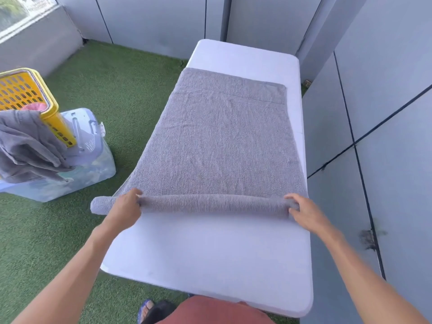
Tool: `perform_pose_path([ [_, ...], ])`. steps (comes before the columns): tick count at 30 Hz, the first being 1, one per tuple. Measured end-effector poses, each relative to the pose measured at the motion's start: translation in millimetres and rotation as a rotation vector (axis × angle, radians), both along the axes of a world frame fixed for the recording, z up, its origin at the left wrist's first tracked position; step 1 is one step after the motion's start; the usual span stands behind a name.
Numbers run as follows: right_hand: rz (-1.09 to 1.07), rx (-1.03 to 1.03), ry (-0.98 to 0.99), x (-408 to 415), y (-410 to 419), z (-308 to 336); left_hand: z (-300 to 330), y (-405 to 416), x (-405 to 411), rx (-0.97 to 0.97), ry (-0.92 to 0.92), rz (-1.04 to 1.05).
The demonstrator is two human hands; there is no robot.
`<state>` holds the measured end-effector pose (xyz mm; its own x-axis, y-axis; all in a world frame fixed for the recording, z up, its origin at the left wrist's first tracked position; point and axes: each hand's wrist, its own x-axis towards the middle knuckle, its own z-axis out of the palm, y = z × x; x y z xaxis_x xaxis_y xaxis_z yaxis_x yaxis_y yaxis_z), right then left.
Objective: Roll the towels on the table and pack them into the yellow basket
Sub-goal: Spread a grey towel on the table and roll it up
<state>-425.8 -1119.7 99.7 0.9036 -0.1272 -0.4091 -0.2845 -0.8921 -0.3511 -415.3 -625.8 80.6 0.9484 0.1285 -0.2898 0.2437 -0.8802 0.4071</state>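
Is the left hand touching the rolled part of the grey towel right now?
Touching. The head view shows the left hand curled over the grey towel at its rolled near edge, with no gap between fingers and roll.

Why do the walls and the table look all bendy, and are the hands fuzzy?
Head view: the wide-angle lens bends straight lines, so the table edges and wall panels splay outward; both hands, left hand and right hand, look slightly soft; daylight is even, without hard shadows on the towel.
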Motion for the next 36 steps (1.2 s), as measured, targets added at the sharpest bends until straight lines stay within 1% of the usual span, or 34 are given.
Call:
perform_pose_path([
  [1, -0.036, -0.09, -0.15, 0.3, 7.6, -2.2, 2.2, -0.7, 3.4, -0.021, -0.033, 0.055],
  [2, -0.061, -0.182, -0.284, -0.8, 16.0, -4.6, 3.7, -0.9, 4.9, -0.003, -0.088, 0.091],
  [3, -0.067, -0.264, -0.396, -4.1, 23.5, -6.9, 4.0, -1.1, 4.1, 0.062, -0.145, 0.097],
  [5, -0.044, -0.342, -0.531, -15.1, 32.3, -16.6, -1.8, -4.2, -4.6, 0.221, -0.213, 0.045],
  [6, -0.027, -0.342, -0.541, -23.1, 34.3, -23.6, -3.4, -8.1, -11.8, 0.26, -0.228, 0.013],
  [9, 0.08, -0.295, -0.47, -43.0, 37.4, -39.9, -14.4, -15.4, -33.9, 0.283, -0.292, -0.124],
  [11, 0.138, -0.259, -0.422, -40.1, 35.0, -44.4, -19.2, -13.7, -40.3, 0.284, -0.287, -0.205],
  [15, 0.128, -0.225, -0.353, -12.2, 27.5, -45.4, -20.2, -9.2, -31.6, 0.263, -0.261, -0.158],
  [17, 0.152, -0.192, -0.301, -3.7, 22.2, -38.6, -18.1, -5.1, -25.6, 0.272, -0.199, -0.126],
  [19, 0.216, -0.156, -0.232, -2.4, 15.6, -24.2, -15.8, 5.2, -19.5, 0.248, -0.088, -0.135],
  [21, 0.297, -0.102, -0.07, -0.2, 9.6, -5.5, -10.1, 16.3, -13.1, 0.174, 0.063, -0.171],
  [23, 0.274, -0.088, 0.156, 10.6, 4.6, 7.7, 0.7, 20.4, -6.9, 0.055, 0.237, -0.136],
  [24, 0.221, -0.081, 0.218, 16.7, 3.1, 10.3, 4.4, 20.2, -4.3, -0.008, 0.248, -0.086],
  [25, 0.157, -0.051, 0.227, 23.4, 2.9, 9.8, 6.1, 20.5, -0.8, -0.057, 0.216, -0.031],
  [26, 0.1, -0.006, 0.175, 29.0, 4.7, 8.3, 8.9, 19.3, 1.6, -0.095, 0.16, 0.022],
  [27, 0.061, 0.021, 0.061, 31.6, 8.7, 5.3, 11.2, 17.4, 2.2, -0.113, 0.098, 0.075],
  [28, 0.028, 0.024, -0.088, 31.1, 13.8, 0.6, 12.5, 14.9, 1.1, -0.088, 0.026, 0.112],
  [29, 0.008, -0.016, -0.233, 27.1, 19.2, -3.2, 11.3, 12.7, -1.6, 0.001, -0.067, 0.125],
  [31, 0.013, -0.215, -0.458, 11.6, 29.0, -12.9, 5.0, 5.1, -13.7, 0.271, -0.231, 0.076],
  [32, 0.036, -0.29, -0.518, 2.3, 32.9, -17.8, 3.3, -1.0, -21.1, 0.346, -0.274, 0.037],
  [33, 0.06, -0.32, -0.536, -6.9, 36.0, -21.4, 0.7, -6.0, -28.5, 0.364, -0.292, -0.003],
  [35, 0.115, -0.295, -0.5, -17.4, 34.0, -30.8, -9.2, -9.1, -37.5, 0.342, -0.309, -0.079],
  [36, 0.141, -0.281, -0.463, -17.3, 32.3, -32.8, -14.8, -8.1, -38.7, 0.328, -0.285, -0.119],
])
